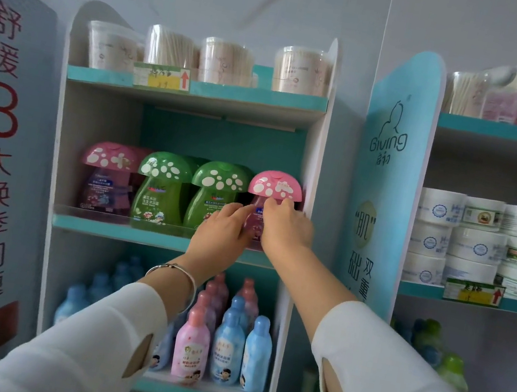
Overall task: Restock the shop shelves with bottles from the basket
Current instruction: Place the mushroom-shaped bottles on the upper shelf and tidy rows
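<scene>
Pink mushroom-capped plastic bottle [275, 185] stands on the teal middle shelf [126, 233], green mushroom-capped bottles [160, 194] at its 9 o'clock, blue "Giving" panel [389, 170] at 3 o'clock. Right hand [285, 230] curls fingers round its neck; left hand [225, 229] lays straight, closed fingers against its side.

Pink mushroom-cap bottle [275, 186] on middle shelf [126, 233].
Upright, far right of row, just beside green mushroom-cap bottle [218, 188].

4 mushroom-capped bottles [161, 189] in a row on the middle shelf [122, 233], tubs [169, 47] above, slim bottles [225, 345] below
</scene>
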### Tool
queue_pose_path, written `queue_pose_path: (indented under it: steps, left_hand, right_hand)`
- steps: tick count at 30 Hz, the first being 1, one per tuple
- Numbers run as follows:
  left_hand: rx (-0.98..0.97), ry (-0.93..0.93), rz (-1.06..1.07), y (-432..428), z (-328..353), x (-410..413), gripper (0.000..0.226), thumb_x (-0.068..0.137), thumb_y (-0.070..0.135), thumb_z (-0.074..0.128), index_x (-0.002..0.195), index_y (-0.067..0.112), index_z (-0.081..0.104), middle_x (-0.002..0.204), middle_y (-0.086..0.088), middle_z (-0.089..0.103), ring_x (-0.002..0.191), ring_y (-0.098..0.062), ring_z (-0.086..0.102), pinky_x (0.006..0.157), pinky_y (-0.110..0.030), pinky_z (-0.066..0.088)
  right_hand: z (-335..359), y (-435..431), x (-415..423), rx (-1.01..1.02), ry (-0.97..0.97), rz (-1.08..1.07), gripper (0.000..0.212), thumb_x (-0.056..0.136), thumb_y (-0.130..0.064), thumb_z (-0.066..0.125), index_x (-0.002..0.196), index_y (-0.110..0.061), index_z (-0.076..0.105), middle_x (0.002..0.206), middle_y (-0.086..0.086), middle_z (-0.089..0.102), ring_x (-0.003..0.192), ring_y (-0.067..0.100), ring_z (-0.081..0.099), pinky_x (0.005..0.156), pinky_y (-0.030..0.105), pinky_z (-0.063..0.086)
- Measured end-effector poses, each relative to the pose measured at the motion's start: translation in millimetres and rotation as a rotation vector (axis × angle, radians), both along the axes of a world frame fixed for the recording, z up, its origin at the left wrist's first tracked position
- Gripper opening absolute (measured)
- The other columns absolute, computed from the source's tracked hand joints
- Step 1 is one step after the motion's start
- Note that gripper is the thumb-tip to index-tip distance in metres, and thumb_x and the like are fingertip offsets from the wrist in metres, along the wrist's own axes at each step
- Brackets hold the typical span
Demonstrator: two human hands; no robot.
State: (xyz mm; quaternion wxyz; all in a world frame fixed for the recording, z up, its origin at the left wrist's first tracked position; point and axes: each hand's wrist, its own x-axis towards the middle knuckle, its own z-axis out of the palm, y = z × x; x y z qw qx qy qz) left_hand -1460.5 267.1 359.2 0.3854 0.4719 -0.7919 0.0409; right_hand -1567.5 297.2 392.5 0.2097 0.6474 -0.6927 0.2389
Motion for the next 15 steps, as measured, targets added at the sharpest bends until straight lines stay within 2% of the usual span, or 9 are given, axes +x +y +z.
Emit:
queue_pose_path:
  steps: [2, 4, 5, 7, 9, 10, 12, 13, 15]
  left_hand:
    - [-0.078, 0.007, 0.096, 5, -2, 12, 0.053, 0.095, 0.026, 0.044, 0.145, 0.018, 0.028, 0.146, -0.003, 0.033, 0.13, -0.026, 0.036, 0.104, -0.036, 0.033]
    - [-0.083, 0.003, 0.197, 6, -5, 26, 0.058, 0.095, 0.027, 0.045, 0.147, 0.022, 0.021, 0.151, -0.003, 0.024, 0.137, -0.026, 0.027, 0.109, -0.038, 0.027]
    - [-0.065, 0.006, 0.234, 6, -6, 32, 0.059, 0.095, 0.027, 0.044, 0.148, 0.023, 0.017, 0.154, -0.003, 0.018, 0.14, -0.026, 0.021, 0.111, -0.038, 0.024]
    - [-0.04, 0.025, 0.29, 4, -7, 45, 0.062, 0.095, 0.027, 0.042, 0.149, 0.025, 0.011, 0.156, -0.003, 0.01, 0.142, -0.025, 0.013, 0.113, -0.04, 0.018]
    - [-0.048, 0.083, 0.336, -1, -5, 59, 0.064, 0.094, 0.022, 0.042, 0.149, 0.026, 0.009, 0.156, -0.004, 0.007, 0.143, -0.027, 0.009, 0.114, -0.042, 0.016]
    - [-0.053, 0.125, 0.36, -4, -4, 66, 0.065, 0.094, 0.02, 0.043, 0.149, 0.027, 0.009, 0.156, -0.005, 0.006, 0.143, -0.028, 0.008, 0.114, -0.043, 0.016]
    - [-0.039, 0.211, 0.393, -13, 1, 79, 0.069, 0.092, 0.016, 0.045, 0.148, 0.031, 0.007, 0.157, -0.006, 0.001, 0.143, -0.032, 0.007, 0.113, -0.047, 0.018]
    - [-0.031, 0.237, 0.402, -17, 3, 84, 0.073, 0.091, 0.013, 0.046, 0.148, 0.034, 0.006, 0.157, -0.006, -0.002, 0.142, -0.034, 0.008, 0.111, -0.048, 0.021]
    - [-0.037, 0.241, 0.397, -27, 8, 91, 0.08, 0.089, 0.009, 0.049, 0.146, 0.039, 0.003, 0.156, -0.005, -0.005, 0.141, -0.038, 0.011, 0.108, -0.051, 0.029]
  right_hand:
    - [2, 3, 4, -0.109, 0.114, 0.005, 0.04, 0.093, -0.016, 0.054, 0.131, -0.011, 0.044, 0.128, 0.013, 0.049, 0.115, 0.033, 0.051, 0.082, 0.037, 0.045]
    - [2, 3, 14, -0.202, 0.137, 0.129, 0.04, 0.095, -0.022, 0.052, 0.132, -0.012, 0.042, 0.128, 0.012, 0.049, 0.112, 0.032, 0.052, 0.073, 0.035, 0.044]
    - [1, 0, 21, -0.219, 0.142, 0.192, 0.041, 0.096, -0.025, 0.052, 0.133, -0.012, 0.041, 0.128, 0.012, 0.048, 0.111, 0.031, 0.052, 0.072, 0.034, 0.044]
    - [3, -9, 37, -0.253, 0.198, 0.297, 0.047, 0.095, -0.031, 0.053, 0.137, -0.014, 0.038, 0.133, 0.011, 0.044, 0.118, 0.031, 0.048, 0.09, 0.038, 0.043]
    - [9, -20, 50, -0.255, 0.243, 0.289, 0.058, 0.094, -0.035, 0.053, 0.144, -0.016, 0.029, 0.145, 0.015, 0.033, 0.133, 0.033, 0.035, 0.113, 0.045, 0.022]
    - [12, -26, 56, -0.244, 0.262, 0.259, 0.063, 0.094, -0.037, 0.052, 0.147, -0.018, 0.023, 0.151, 0.017, 0.025, 0.139, 0.033, 0.026, 0.117, 0.047, 0.01]
    - [19, -39, 63, -0.21, 0.285, 0.184, 0.068, 0.095, -0.042, 0.047, 0.15, -0.022, 0.012, 0.156, 0.019, 0.012, 0.144, 0.034, 0.015, 0.116, 0.052, -0.005]
    - [21, -45, 66, -0.196, 0.29, 0.155, 0.068, 0.096, -0.043, 0.046, 0.151, -0.024, 0.01, 0.156, 0.021, 0.011, 0.144, 0.035, 0.015, 0.114, 0.053, -0.009]
    - [25, -54, 70, -0.181, 0.296, 0.124, 0.064, 0.097, -0.04, 0.047, 0.15, -0.027, 0.013, 0.152, 0.022, 0.022, 0.141, 0.038, 0.025, 0.113, 0.056, -0.01]
